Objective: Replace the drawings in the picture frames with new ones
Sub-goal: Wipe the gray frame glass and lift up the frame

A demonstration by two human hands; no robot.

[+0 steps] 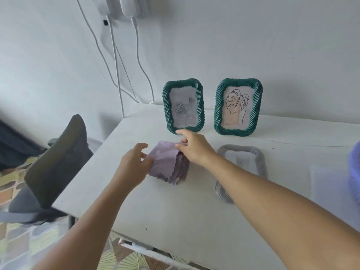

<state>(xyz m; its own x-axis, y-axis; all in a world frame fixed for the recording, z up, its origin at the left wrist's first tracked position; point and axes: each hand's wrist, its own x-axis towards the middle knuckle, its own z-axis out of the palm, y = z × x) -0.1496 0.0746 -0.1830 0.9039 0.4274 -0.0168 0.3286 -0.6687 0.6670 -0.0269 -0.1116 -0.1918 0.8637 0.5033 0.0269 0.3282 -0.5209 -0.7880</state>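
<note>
Two green twisted-rim picture frames stand upright at the back of the white table. The left frame holds a grey rose drawing, the right frame a line drawing of a leaf. A white frame lies flat in front of the right one, partly hidden by my right forearm. A folded lilac cloth lies in front of the left frame. My left hand pinches its left edge. My right hand pinches its far right corner, index finger pointing at the left frame's bottom.
A grey office chair stands close to the table's left edge. White cables hang down the wall behind the table from a socket. A blue-purple object shows at the right edge. Patterned floor lies below.
</note>
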